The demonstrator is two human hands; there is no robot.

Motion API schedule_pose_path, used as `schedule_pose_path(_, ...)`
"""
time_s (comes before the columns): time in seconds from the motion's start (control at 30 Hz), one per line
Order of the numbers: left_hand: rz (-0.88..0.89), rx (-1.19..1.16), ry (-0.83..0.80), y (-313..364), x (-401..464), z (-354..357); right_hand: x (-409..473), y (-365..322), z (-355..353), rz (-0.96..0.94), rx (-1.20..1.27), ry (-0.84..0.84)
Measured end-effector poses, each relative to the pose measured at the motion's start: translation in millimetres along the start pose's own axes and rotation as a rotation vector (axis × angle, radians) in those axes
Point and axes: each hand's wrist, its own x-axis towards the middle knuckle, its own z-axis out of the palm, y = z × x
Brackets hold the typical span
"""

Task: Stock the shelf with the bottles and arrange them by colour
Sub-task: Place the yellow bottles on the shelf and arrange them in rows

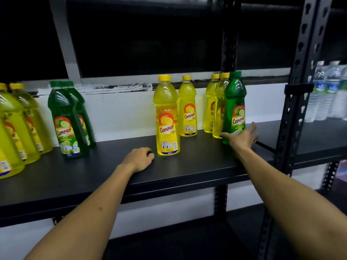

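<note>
Bottles of yellow and green liquid stand on the black shelf point(187, 166), and one green bottle point(235, 107) is the landmark, since it sits at the right end of the board among the wrong colour. Just to its left, two yellow bottles point(216, 106) stand touching it or nearly so; farther left are a rear yellow bottle point(187, 107) and a front yellow bottle point(167, 117). Well to the left stands a pair of green bottles point(69, 121), and beyond them a cluster of yellow bottles point(16, 128) at the frame edge. The right hand point(241, 136) reaches to the green bottle's base, fingers spread wide and not yet closed round it, probably to carry it to the green pair. The left hand point(139, 158) rests on the shelf far left of the landmark, fingers loosely curled and holding nothing, likely for balance. Water bottles point(326, 92) fill the neighbouring bay to the right
</note>
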Motion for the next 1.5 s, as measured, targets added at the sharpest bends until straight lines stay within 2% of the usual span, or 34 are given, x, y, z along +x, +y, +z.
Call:
schedule_pose_path(0.17,0.002,-0.023,0.027,-1,1,2,17,7,3,-0.013,0.011,-0.079)
schedule_pose_path(0.4,-0.031,-0.052,0.068,0,-8,0,-5,2,-4,-0.102,-0.182,-0.129)
schedule_pose_path(0.57,-0.047,-0.082,-0.034,-5,-19,-11,-49,-3,-5,-0.193,-0.370,-0.209)
schedule_pose_path(0.73,-0.129,-0.076,-0.081,-30,-45,-27,-115,-19,4,-0.295,-0.391,-0.282)
schedule_pose_path(0.87,-0.185,-0.057,-0.125,-63,-75,-51,-167,-40,30,-0.357,-0.358,-0.392)
schedule_pose_path(1.03,-0.337,-0.055,-0.078,-126,-124,-82,-225,-67,79,-0.409,-0.308,-0.510)
schedule_pose_path(1.27,-0.517,-0.080,-0.029,-193,-174,-119,-302,-99,142,-0.469,-0.289,-0.580)
schedule_pose_path(1.5,-0.537,-0.094,0.040,-209,-187,-119,-351,-116,184,-0.485,-0.241,-0.686)
